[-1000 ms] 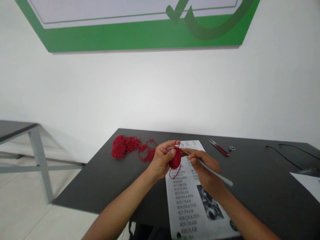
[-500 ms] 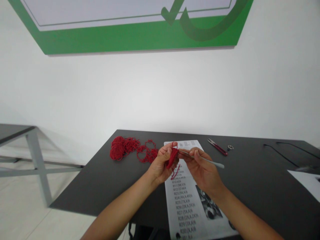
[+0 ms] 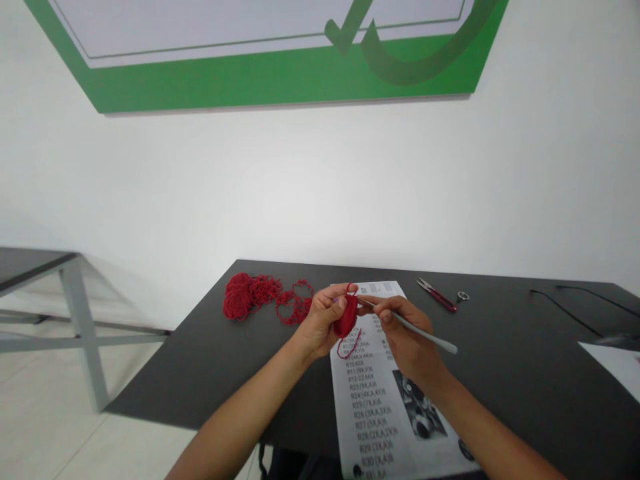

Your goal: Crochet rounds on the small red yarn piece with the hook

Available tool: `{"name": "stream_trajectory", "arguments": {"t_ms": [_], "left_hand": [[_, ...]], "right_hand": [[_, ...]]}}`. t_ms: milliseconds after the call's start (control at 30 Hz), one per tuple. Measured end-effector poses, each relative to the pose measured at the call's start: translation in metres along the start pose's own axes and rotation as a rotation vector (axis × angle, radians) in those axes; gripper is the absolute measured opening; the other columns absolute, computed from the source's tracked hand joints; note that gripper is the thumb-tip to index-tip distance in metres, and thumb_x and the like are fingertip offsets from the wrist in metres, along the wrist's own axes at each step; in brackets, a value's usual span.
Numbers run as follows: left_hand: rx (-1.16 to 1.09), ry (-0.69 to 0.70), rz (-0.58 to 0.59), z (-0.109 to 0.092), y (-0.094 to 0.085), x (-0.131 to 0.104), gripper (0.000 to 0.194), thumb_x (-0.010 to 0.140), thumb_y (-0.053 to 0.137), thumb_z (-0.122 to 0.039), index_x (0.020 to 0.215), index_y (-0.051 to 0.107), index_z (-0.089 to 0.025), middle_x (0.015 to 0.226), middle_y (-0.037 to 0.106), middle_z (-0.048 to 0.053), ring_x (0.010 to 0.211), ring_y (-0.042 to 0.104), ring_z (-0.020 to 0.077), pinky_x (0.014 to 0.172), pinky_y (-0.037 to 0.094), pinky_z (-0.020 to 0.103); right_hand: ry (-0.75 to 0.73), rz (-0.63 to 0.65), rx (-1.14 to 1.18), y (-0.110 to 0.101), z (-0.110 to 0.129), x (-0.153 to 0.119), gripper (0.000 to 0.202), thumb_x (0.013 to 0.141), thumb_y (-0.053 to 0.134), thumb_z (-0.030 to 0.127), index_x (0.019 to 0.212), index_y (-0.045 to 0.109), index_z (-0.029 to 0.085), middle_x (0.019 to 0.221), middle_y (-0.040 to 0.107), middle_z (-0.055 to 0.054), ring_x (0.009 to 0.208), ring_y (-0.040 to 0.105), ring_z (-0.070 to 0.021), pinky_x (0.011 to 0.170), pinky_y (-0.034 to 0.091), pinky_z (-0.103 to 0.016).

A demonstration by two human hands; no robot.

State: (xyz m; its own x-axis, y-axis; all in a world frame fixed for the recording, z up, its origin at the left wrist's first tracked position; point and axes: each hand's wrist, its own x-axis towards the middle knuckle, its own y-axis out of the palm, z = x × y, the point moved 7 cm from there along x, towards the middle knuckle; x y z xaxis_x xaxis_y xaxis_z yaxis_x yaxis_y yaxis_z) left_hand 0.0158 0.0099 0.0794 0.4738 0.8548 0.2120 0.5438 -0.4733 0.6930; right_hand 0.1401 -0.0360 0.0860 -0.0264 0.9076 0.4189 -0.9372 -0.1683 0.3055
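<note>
My left hand (image 3: pixel 323 321) pinches a small piece of red crochet work (image 3: pixel 346 321), with a strand of yarn looped over its raised index finger. My right hand (image 3: pixel 407 333) is closed on a crochet hook (image 3: pixel 425 335) with a grey handle, whose tip meets the top edge of the red piece. A loose red yarn tail hangs below the piece, over a printed pattern sheet (image 3: pixel 367 427). Left of my hands lie a ball of red yarn (image 3: pixel 237 297) and loose tangled strands (image 3: pixel 295 305).
Red-handled snips (image 3: pixel 437 295) and a small ring (image 3: pixel 463 296) lie at the back of the dark table (image 3: pixel 200 360). Eyeglasses (image 3: pixel 565 312) and a white paper (image 3: pixel 613 363) are at the right. Another table (image 3: pixel 35 267) stands at the far left.
The red piece has turned in my left hand, showing more of its face. My right hand has tilted the hook, so its handle end sits lower. The view has shifted slightly.
</note>
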Motion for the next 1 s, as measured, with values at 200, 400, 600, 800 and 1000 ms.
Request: {"name": "stream_trajectory", "arguments": {"t_ms": [200, 400, 600, 800, 1000], "left_hand": [[-0.04, -0.016, 0.077, -0.003, 0.001, -0.001, 0.033, 0.075, 0.089, -0.028, 0.103, 0.075, -0.016, 0.079, 0.08, 0.005, 0.067, 0.077, 0.0147, 0.052, 0.053, 0.013], [-0.018, -0.023, 0.077, -0.002, -0.002, -0.001, 0.034, 0.074, 0.089, -0.028, 0.101, 0.075, -0.015, 0.078, 0.079, 0.004, 0.066, 0.076, 0.0144, 0.051, 0.053, 0.013], [-0.032, -0.041, 0.042, -0.002, -0.002, -0.002, 0.039, 0.069, 0.093, -0.029, 0.099, 0.073, -0.014, 0.075, 0.078, 0.003, 0.059, 0.073, 0.0127, 0.047, 0.05, 0.012], [-0.142, -0.118, -0.023, 0.006, 0.0, -0.006, 0.04, 0.065, 0.095, -0.024, 0.096, 0.071, -0.015, 0.067, 0.073, 0.0, 0.051, 0.066, 0.0084, 0.047, 0.049, 0.011], [-0.155, -0.084, -0.021, 0.008, 0.005, -0.007, 0.038, 0.062, 0.096, -0.022, 0.089, 0.07, -0.014, 0.061, 0.069, -0.002, 0.044, 0.058, 0.0046, 0.047, 0.048, 0.01]], "right_hand": [[-0.169, 0.05, -0.26, 0.006, 0.021, -0.003, 0.004, 0.096, 0.066, 0.03, 0.096, 0.07, 0.028, 0.12, 0.079, -0.003, 0.107, 0.076, -0.022, 0.096, 0.06, -0.039], [-0.257, 0.083, -0.432, 0.01, 0.028, -0.003, 0.007, 0.098, 0.063, 0.026, 0.099, 0.069, 0.029, 0.124, 0.077, -0.002, 0.109, 0.075, -0.0203, 0.096, 0.058, -0.036], [-0.176, 0.079, -0.367, 0.005, 0.023, -0.004, 0.007, 0.097, 0.064, 0.031, 0.097, 0.071, 0.029, 0.122, 0.078, -0.002, 0.111, 0.074, -0.0217, 0.098, 0.056, -0.038], [0.065, 0.03, 0.205, 0.009, 0.003, -0.001, 0.013, 0.094, 0.069, 0.038, 0.09, 0.074, 0.027, 0.114, 0.081, -0.003, 0.102, 0.077, -0.0234, 0.095, 0.059, -0.04], [0.232, -0.03, 0.61, 0.016, -0.011, 0.003, 0.014, 0.087, 0.077, 0.036, 0.081, 0.078, 0.023, 0.099, 0.084, -0.003, 0.089, 0.078, -0.0142, 0.092, 0.059, -0.023]]}}
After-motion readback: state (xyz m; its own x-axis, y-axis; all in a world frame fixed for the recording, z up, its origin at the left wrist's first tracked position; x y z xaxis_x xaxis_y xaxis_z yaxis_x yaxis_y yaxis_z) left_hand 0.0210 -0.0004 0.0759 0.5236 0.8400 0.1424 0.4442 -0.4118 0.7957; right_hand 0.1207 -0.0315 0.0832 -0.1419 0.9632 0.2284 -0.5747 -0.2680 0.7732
